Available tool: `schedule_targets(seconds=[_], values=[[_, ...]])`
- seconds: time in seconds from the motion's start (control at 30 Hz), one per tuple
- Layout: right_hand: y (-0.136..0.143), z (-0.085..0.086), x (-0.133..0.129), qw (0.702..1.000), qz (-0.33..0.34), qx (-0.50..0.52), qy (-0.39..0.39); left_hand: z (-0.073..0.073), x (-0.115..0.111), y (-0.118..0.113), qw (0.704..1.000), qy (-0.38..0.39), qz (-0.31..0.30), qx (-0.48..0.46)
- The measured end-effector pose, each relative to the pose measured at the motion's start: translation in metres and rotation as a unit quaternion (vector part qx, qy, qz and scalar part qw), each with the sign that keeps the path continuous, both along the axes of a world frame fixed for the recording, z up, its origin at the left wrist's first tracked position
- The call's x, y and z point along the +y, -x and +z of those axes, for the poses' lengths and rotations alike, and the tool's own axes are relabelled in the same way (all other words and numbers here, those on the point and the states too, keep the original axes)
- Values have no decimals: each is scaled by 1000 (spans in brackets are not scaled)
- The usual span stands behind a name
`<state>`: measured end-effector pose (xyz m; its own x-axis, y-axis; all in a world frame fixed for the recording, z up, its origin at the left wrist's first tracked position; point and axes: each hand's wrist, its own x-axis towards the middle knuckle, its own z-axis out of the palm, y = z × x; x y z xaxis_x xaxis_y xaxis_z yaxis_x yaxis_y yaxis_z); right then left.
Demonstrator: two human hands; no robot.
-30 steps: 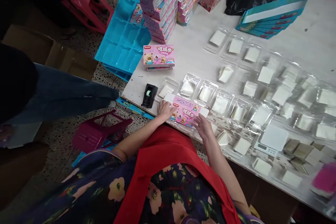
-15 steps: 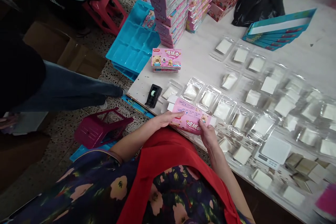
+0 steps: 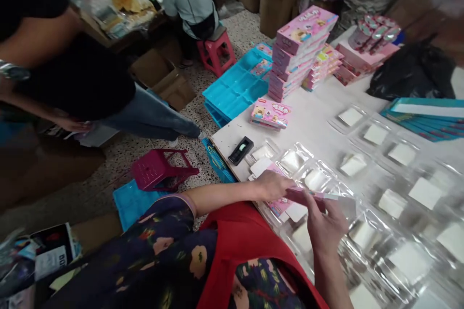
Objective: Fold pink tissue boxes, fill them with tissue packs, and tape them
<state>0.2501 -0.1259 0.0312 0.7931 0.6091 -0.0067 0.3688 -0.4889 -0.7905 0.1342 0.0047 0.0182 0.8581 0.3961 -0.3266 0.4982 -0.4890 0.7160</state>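
Note:
A pink printed carton [image 3: 302, 196] is held between my two hands, its narrow edge turned up towards me. My left hand [image 3: 273, 186] grips its left end with curled fingers. On the right part, the thumb and fingers of my right hand [image 3: 326, 217] pinch the edge. Beneath my left hand more pink printed card with white flaps [image 3: 279, 206] shows; whether it belongs to the same carton I cannot tell. Clear plastic trays with white squares [image 3: 317, 179] lie just beyond my hands.
A black tape dispenser [image 3: 241, 150] sits near the table corner, close to a pink box [image 3: 270, 113]. Behind stand stacked pink boxes [image 3: 293, 65] and a black plastic bag [image 3: 413, 75]. Blue trays [image 3: 232, 84], a purple stool [image 3: 159, 171] and a standing person [image 3: 83, 72] are on the left.
The view has swung up and left, showing more of the room. The carton has turned from its printed face to its edge, and my left hand has moved onto it.

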Motion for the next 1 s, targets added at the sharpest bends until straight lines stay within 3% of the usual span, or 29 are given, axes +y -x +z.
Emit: schedule_targets(seconds=[0.07, 0.1, 0.2, 0.3, 0.47, 0.57, 0.63, 0.7, 0.77, 0.87, 0.93, 1.0], values=[[4, 0, 10, 993, -41, -101, -42, -3, 3, 5, 992, 84, 83, -33], [4, -3, 14, 992, -51, -106, -47, -4, 3, 9, 981, 137, 117, -69], [-1, -18, 26, 998, -2, 53, -30, -7, 3, 17, 931, 272, 172, -171], [-9, -33, 35, 978, 83, 191, -22, -14, 5, 16, 883, 326, 246, -229], [-11, -33, 44, 972, 104, 205, 47, -35, 17, 2, 785, 410, 417, -206], [-5, -32, 50, 963, 98, 249, 38, -39, 20, -1, 738, 445, 431, -268], [-2, -35, 53, 946, 54, 320, -7, -38, 22, 1, 721, 443, 413, -337], [0, -38, 53, 925, 31, 376, -39, -33, 27, 5, 743, 430, 393, -329], [1, -39, 51, 918, 46, 392, -49, -26, 33, 9, 810, 390, 343, -271], [2, -31, 47, 924, 94, 364, -64, -12, 47, 15, 903, 314, 181, -232], [4, -22, 47, 933, 120, 334, -65, -2, 55, 16, 924, 306, 75, -218], [6, -13, 47, 940, 134, 308, -52, 5, 59, 15, 931, 301, 53, -199]])
